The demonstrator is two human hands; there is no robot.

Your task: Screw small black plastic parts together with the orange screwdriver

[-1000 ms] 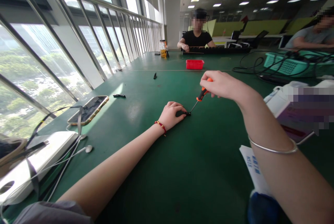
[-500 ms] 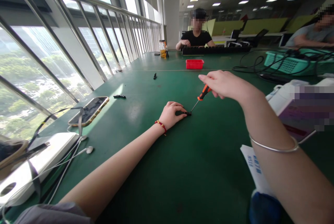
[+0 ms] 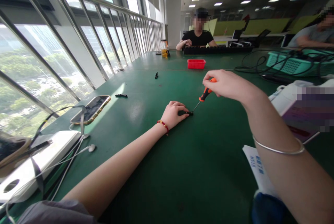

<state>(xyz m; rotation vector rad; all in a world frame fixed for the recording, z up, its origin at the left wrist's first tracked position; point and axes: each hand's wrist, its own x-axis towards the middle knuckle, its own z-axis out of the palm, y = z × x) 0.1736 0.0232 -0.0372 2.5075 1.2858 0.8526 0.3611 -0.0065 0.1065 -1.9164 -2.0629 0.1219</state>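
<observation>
Green matting is covering the table, and near its middle the left hand is pressing a small black part down against it, with the fingers curled over the part's near end. The right hand is pinching the orange-and-black handle of a screwdriver between thumb and fingertips. The shaft is slanting down to the left, and its tip is meeting the exposed end of the part just past the left fingertips.

Bare mat is lying open all round both hands. It is running ahead towards a red bin and back towards the person between the two forearms.

Along the window edge on the left, a phone is lying flat. A black piece is lying just beyond it and a second piece farther on, all well apart from the hands. A white box and an earphone cable are crowding the near left corner.

On the right, a paper is showing beside the right forearm, partly hidden by it. A white device is sitting near that arm, narrowing the room on that side. A person in a black top is sitting at the far end.
</observation>
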